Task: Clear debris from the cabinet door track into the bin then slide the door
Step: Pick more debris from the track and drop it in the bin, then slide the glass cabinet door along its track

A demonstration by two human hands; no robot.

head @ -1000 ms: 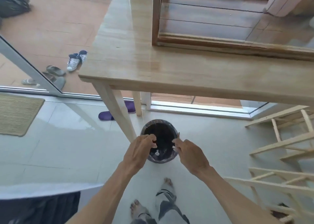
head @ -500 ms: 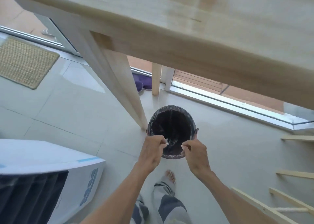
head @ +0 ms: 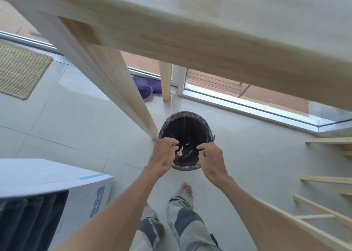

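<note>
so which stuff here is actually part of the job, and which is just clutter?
Job:
- bin
- white debris in it
- left hand
- right hand

Lying about:
- purple slippers
- woven mat
- white appliance
- wooden frames
- table

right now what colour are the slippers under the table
Purple. The slippers lie on the pale tiled floor behind the table leg, clearest in the head view.
</note>
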